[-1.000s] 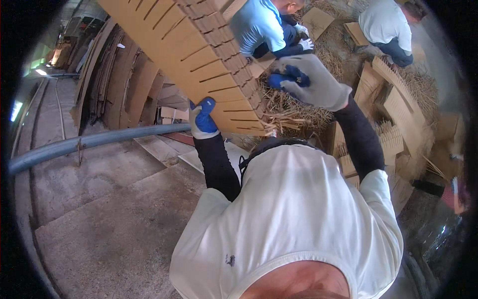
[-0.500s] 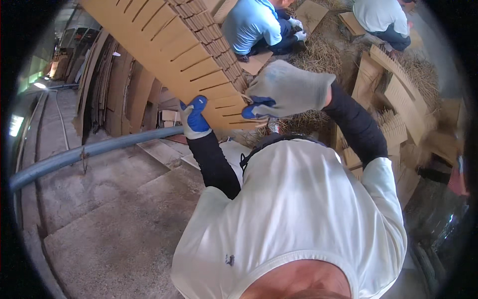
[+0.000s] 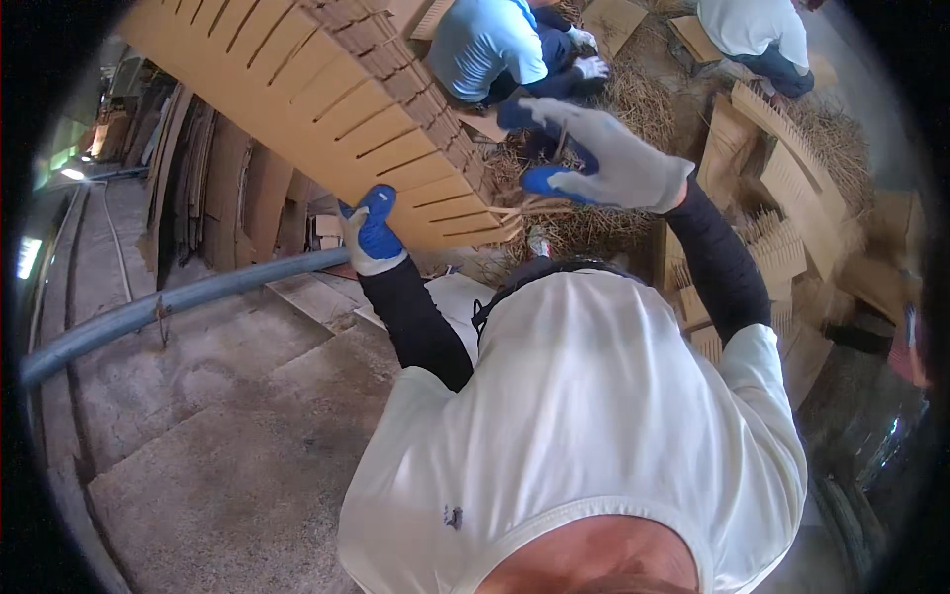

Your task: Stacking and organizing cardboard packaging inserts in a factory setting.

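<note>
A thick stack of brown cardboard sheets [image 3: 297, 94] with rows of narrow slots slants from the upper left to the middle. My left hand [image 3: 374, 230], in a grey glove with a blue palm, grips its lower edge, the thumb lying on the slotted face. Off the stack's right end, my right hand [image 3: 623, 160], gloved the same way, is raised with thumb and fingers apart. A thin cardboard strip [image 3: 529, 207] sticks out from the stack's corner below the right thumb; I cannot tell whether it touches the glove.
Two people, one in a light blue shirt [image 3: 490, 49] and one in white [image 3: 752, 25], crouch ahead among heaps of thin cardboard scraps [image 3: 638, 109]. Slotted cardboard pieces [image 3: 807, 198] lie at right. A grey pipe [image 3: 208, 294] crosses at left, before leaning cardboard sheets [image 3: 228, 188].
My right hand has come off the stack's corner and opened, moving slightly right. The stack and my left hand have shifted a little left.
</note>
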Available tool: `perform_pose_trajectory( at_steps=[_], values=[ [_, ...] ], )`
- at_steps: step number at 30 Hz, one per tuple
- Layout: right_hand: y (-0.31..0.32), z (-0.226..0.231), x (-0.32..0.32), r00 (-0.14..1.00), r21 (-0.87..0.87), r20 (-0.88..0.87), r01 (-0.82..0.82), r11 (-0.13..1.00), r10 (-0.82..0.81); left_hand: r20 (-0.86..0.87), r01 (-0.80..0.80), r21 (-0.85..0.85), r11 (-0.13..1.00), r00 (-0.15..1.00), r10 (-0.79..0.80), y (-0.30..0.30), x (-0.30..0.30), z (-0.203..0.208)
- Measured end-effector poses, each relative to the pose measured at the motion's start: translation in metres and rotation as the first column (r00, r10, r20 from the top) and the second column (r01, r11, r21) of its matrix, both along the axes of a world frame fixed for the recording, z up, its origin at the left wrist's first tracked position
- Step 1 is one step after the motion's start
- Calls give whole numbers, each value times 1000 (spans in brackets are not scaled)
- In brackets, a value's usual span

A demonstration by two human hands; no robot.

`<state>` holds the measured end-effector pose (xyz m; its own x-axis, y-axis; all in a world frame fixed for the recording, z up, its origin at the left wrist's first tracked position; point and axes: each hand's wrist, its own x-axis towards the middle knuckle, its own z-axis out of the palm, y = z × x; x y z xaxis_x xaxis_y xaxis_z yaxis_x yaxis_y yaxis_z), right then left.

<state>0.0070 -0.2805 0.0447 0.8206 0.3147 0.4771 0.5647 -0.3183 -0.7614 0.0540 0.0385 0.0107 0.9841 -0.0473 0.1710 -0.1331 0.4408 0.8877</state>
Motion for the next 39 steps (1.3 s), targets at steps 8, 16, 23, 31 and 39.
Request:
perform_pose_trajectory(
  at_steps=[8, 16, 23, 31, 39],
  values=[
    [31, 44, 3, 977, -701, -124, -212, 681, 176, 70, 125, 79, 989, 989, -131, 8, 10, -6],
    [22, 15, -4, 899, -188, -40, -435, 881, 435, 222, 480, -212, 851, 872, -436, 7, 16, -18],
    [8, -21, -28, 853, 496, -476, 60, 866, 214, 137, 330, -216, 919, 942, -306, 34, 16, -33],
    [9, 24, -10, 993, -376, 25, -97, 922, 115, 80, -1, -74, 997, 997, 7, 9, 6, 4],
    [35, 44, 4, 989, -783, -120, -148, 605, 86, 71, -135, 99, 986, 989, 128, -7, 6, 16]
  ],
)
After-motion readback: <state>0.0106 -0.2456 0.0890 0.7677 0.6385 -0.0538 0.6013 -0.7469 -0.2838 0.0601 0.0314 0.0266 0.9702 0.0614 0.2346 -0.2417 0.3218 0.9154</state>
